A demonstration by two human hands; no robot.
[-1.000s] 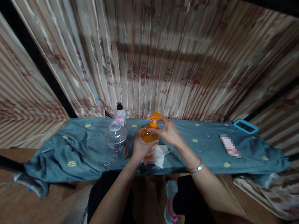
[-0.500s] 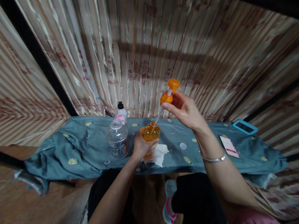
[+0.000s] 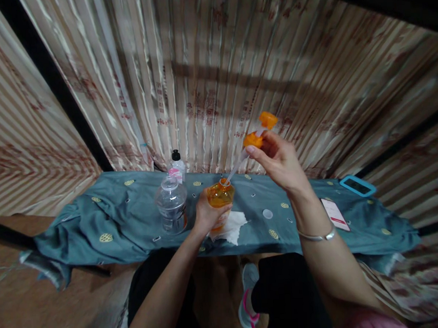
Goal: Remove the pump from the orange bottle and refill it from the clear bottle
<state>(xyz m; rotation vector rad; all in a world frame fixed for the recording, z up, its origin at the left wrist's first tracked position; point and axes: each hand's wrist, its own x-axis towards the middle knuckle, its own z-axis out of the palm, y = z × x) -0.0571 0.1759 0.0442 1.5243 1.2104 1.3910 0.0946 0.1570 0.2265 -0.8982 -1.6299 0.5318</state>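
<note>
My left hand [image 3: 209, 213] is wrapped round an orange see-through bottle [image 3: 220, 195] that stands on a piece of white tissue [image 3: 238, 225]. Between thumb and fingers, my right hand [image 3: 277, 158] grips an orange pump head [image 3: 254, 140] above and to the right of the bottle. Its pale dip tube slants down to the left, and the lower end is at the bottle's open mouth. A clear, uncapped plastic bottle [image 3: 171, 205] stands left of my left hand. Behind that one is a smaller bottle with a black cap [image 3: 177, 166] and a pink label.
A green patterned cloth [image 3: 133, 217] covers the narrow table. A small whitish cap [image 3: 267, 214] lies right of the tissue. Farther right are a phone [image 3: 334, 214] and a blue-framed device [image 3: 357, 185]. A striped curtain [image 3: 207, 86] hangs close behind.
My right hand has moved a little to the right with the pump head, so the dip tube leans over more. My left hand and the orange bottle have stayed put.
</note>
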